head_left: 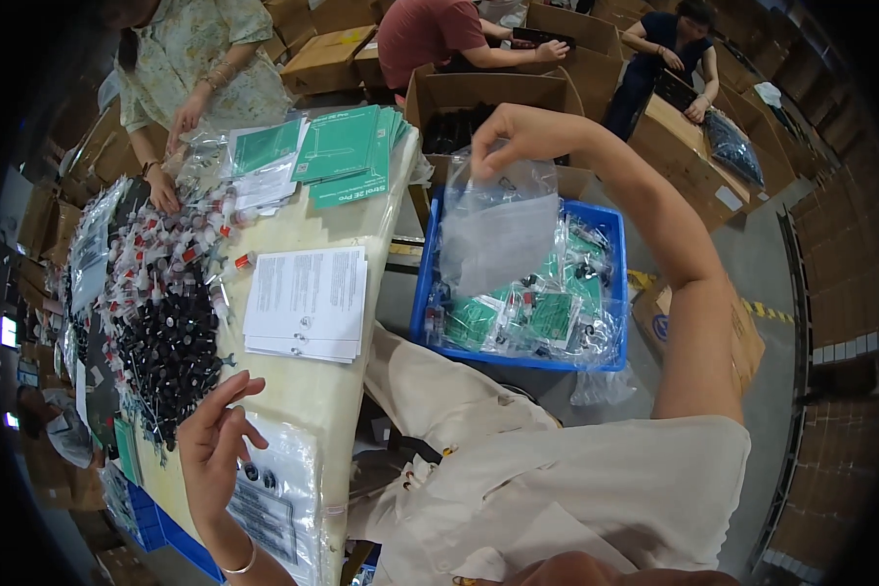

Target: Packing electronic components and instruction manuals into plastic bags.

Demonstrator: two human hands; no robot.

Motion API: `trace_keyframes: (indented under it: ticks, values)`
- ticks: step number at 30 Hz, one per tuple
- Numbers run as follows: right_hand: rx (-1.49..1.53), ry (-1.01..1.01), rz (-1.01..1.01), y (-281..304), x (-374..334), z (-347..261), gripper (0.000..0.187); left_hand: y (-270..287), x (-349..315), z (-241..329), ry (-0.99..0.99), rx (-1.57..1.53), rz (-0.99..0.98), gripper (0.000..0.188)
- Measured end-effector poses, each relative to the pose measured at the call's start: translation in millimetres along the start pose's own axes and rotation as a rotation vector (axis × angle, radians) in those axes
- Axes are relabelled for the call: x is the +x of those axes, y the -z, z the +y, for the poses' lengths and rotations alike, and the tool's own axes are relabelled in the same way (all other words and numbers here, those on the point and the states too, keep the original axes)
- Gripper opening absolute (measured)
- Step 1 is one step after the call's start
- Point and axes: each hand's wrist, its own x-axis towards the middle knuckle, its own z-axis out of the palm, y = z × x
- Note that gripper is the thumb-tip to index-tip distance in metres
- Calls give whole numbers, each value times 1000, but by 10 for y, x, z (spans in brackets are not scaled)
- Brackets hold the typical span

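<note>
My right hand (518,132) pinches the top edge of a clear plastic bag (496,234), which hangs over a blue bin (616,293). Something white and flat, probably a folded sheet, shows through the bag. Inside the bin lie several filled bags with green cards (553,314). Over the table's near end, my left hand (217,439) holds nothing, its bent fingers apart. Beside it are a stack of clear printed bags (288,488) and a heap of small black round parts (171,342).
White leaflets (308,303) and green cards (347,146) lie stacked on the pale table (386,225). Small clear-and-red parts (166,259) are heaped along its left. Across the table, a co-worker's hand (163,190) touches that heap. Open cardboard boxes (547,91) and other people are beyond.
</note>
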Motion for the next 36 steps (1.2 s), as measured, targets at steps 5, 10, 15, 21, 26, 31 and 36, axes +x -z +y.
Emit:
trace_keyframes:
  ticks: [5,10,15,21,26,31,36]
  values:
    - [-59,-223,-37,127,-433,565,10,60,-60,-163,58,36,11,33]
    - [-93,-530,-137,-359,-1122,1215,10,202,-227,-454,96,16,51,33]
    - [-610,-880,-656,-1937,-2250,2795,30,196,-317,-807,251,-58,91,35]
    - [-491,-1096,-196,-2512,-2056,3057,37,249,-450,-850,312,-48,123,34]
    - [-352,-1145,245,-3197,-1973,3723,92,183,-452,-866,328,-9,148,35]
    - [263,-1177,73,-4419,-1919,4001,113,82,-631,-1213,359,340,216,37]
    - [320,-1217,-240,-4008,-1632,3615,37,-169,-897,-1490,285,701,567,39]
